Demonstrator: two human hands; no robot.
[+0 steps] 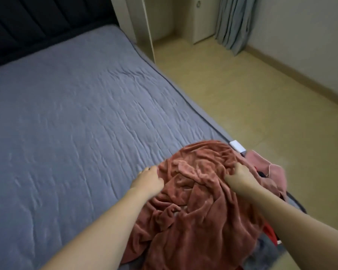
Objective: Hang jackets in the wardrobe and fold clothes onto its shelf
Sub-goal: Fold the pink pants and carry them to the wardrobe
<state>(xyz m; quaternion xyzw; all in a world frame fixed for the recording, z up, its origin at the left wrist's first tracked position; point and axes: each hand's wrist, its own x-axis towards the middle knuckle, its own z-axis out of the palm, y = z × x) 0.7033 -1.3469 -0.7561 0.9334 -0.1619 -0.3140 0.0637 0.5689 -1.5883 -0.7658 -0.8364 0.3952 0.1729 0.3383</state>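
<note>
- A rust-pink plush garment [199, 201] is lying in a crumpled heap on the near right corner of the bed [66, 114], still unfolded; no crease or neat edge is showing anywhere on it.
- The left hand [149, 179] is lying at the garment's left edge with fingers curled into the fabric, seemingly pinching it, though the fingertips are partly hidden.
- The right hand [239, 175] is gripping a bunch of the same cloth near its far right side, fingers closed round the fold.
- More clothes, a paler pink piece [269, 168] and something red [269, 232], are lying just beside the heap at the bed's right edge, also unsorted.
- A white box-like item [237, 146] is sitting at the far edge of the pile; what it is cannot be told.
- Cream cabinet panels [150, 22] are standing far off beside a grey curtain [234, 22]; whether these are the wardrobe cannot be told, and no hung jacket or stacked shelf is showing.
- Judging from this, the folding is only beginning: this garment is being spread out, and all the remaining clothes and the putting away are still waiting.
</note>
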